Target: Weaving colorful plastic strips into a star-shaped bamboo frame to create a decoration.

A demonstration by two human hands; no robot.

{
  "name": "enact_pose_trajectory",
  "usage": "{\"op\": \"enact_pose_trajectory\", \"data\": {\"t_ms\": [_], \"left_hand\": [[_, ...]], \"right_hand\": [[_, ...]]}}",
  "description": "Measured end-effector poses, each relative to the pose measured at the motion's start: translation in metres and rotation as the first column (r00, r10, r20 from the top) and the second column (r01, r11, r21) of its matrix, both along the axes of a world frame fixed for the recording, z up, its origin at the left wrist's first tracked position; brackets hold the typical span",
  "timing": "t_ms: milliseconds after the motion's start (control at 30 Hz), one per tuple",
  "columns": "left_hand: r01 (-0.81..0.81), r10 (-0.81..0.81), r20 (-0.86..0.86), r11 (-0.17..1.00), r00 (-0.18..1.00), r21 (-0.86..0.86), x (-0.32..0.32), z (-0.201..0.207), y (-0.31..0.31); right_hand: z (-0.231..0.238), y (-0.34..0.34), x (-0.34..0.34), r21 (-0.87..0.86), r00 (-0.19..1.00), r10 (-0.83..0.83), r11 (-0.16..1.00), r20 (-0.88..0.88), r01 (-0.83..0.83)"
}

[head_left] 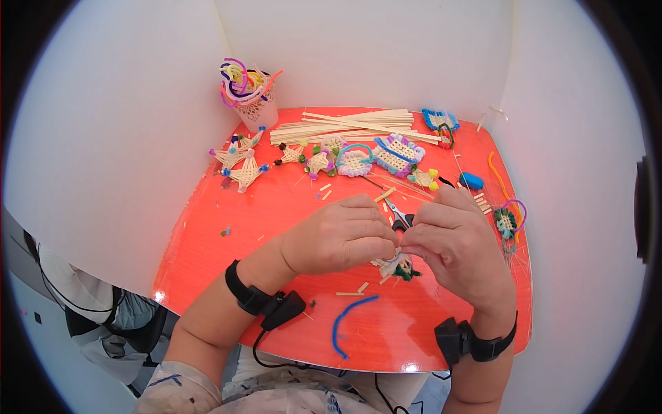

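My left hand [345, 234] and my right hand [452, 238] meet over the middle of the red table, fingertips pinched close together. Whatever lies between those fingertips is too small and covered to make out. Right below them shows a small woven piece [394, 264] of pale strips with dark green fuzzy wire at its lower side. I cannot tell whether it is held or rests on the table. Scissors [398, 215] with dark handles lie just beyond the fingers, partly hidden by my right hand. Nearer to me is a curved blue pipe cleaner [339, 324].
Woven stars [246, 170] and squares [398, 153] line the table's far side. Behind them lies a stack of pale strips [345, 127]. A pink cup [258, 114] of pipe cleaners stands far left. White panels [372, 55] enclose the red table [221, 255].
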State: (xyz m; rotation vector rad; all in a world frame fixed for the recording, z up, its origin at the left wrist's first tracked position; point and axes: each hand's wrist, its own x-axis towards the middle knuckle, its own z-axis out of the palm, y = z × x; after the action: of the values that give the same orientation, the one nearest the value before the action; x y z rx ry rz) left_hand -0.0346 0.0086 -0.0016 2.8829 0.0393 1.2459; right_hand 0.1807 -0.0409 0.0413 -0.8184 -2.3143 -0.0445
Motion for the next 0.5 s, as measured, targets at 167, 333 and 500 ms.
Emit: {"op": "enact_pose_trajectory", "data": {"t_ms": [167,333,500], "left_hand": [[0.005,-0.005,-0.004,0.999,1.000,-0.036,0.0004,-0.0009,-0.0002],[-0.027,0.024,0.037,0.996,0.999,0.089,0.0000,-0.0009,0.0005],[-0.091,0.078,0.070,0.972,0.995,0.218,-0.0037,0.0023,-0.0015]], "right_hand": [[-0.0012,0.0011,-0.0001,-0.017,1.000,-0.008,1.000,0.010,0.008],[-0.0013,0.0001,0.0011,0.003,0.999,-0.041,0.999,0.012,0.041],[0.0004,0.0019,0.0051,0.006,0.997,-0.070,0.998,-0.032,0.070]]}}
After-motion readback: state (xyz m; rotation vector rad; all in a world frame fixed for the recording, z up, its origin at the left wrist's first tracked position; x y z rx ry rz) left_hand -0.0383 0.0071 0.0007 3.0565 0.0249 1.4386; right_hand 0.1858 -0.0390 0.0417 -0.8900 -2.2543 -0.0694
